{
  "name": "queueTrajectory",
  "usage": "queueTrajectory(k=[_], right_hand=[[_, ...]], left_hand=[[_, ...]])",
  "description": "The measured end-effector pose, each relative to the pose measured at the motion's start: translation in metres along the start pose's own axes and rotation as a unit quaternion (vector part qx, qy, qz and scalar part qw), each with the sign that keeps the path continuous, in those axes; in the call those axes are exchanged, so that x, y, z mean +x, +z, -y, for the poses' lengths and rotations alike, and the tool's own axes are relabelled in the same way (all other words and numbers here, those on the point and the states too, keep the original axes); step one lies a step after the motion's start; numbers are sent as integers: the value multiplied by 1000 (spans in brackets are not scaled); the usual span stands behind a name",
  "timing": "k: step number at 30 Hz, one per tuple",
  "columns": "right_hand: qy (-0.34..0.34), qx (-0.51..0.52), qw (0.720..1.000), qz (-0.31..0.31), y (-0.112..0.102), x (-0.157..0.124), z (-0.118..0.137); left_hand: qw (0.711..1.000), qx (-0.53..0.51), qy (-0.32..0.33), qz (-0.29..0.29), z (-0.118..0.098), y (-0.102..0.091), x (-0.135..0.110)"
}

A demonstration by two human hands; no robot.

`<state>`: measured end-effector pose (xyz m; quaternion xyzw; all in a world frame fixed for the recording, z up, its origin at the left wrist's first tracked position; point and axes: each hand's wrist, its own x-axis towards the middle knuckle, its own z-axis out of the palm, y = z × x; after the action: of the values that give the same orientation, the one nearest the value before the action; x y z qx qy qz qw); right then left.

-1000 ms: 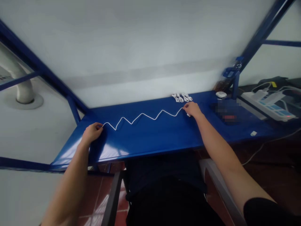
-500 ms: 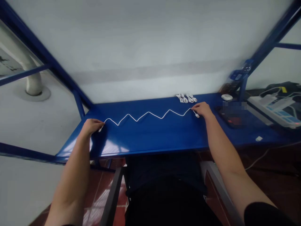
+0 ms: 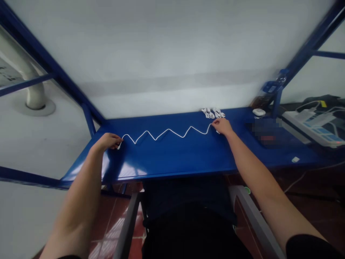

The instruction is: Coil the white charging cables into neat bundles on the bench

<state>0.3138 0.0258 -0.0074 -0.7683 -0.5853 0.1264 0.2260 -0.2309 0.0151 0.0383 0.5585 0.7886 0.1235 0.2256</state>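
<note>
A thin white cable [image 3: 168,129] runs in a zigzag between my hands over the blue tabletop [image 3: 172,158]. My left hand [image 3: 110,140] pinches its left end, and a white plug sticks out below the fingers. At the other end, my right hand [image 3: 222,126] is closed on the cable close to its connector, which is mostly covered by the fingers. Just behind the right hand lie bundled white cables [image 3: 212,113] against the wall.
To the right are a round white case [image 3: 259,112], a dark, partly blurred flat object [image 3: 265,133], a small white adapter [image 3: 295,159], a power strip [image 3: 316,126] with plugs and a plastic bottle [image 3: 282,76]. Blue frame posts [image 3: 88,118] rise at the sides.
My right hand has moved left, and my left hand slightly right, both still on the cable. The zigzag is a little more compressed, with its right end drawn in.
</note>
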Motion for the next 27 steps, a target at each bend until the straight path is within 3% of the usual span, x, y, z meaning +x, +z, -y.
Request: queueTrajectory(k=[2, 6, 10, 14, 21, 27], right_hand=[[-21, -25, 999, 9, 11, -2, 15], [-73, -50, 996, 28, 29, -11, 49], [-93, -54, 993, 56, 42, -23, 82], [-111, -54, 989, 83, 51, -38, 111], [-153, -12, 979, 133, 57, -57, 139], [-86, 132, 965, 210, 61, -66, 141]], left_hand=[[997, -45, -14, 60, -19, 9, 3], [993, -37, 22, 111, -67, 36, 5], [987, -35, 65, 139, -112, 67, -4], [977, -33, 123, 169, -143, 95, -17], [975, -64, 171, 131, -155, 119, -35], [974, -71, 194, 96, -151, 126, -41]])
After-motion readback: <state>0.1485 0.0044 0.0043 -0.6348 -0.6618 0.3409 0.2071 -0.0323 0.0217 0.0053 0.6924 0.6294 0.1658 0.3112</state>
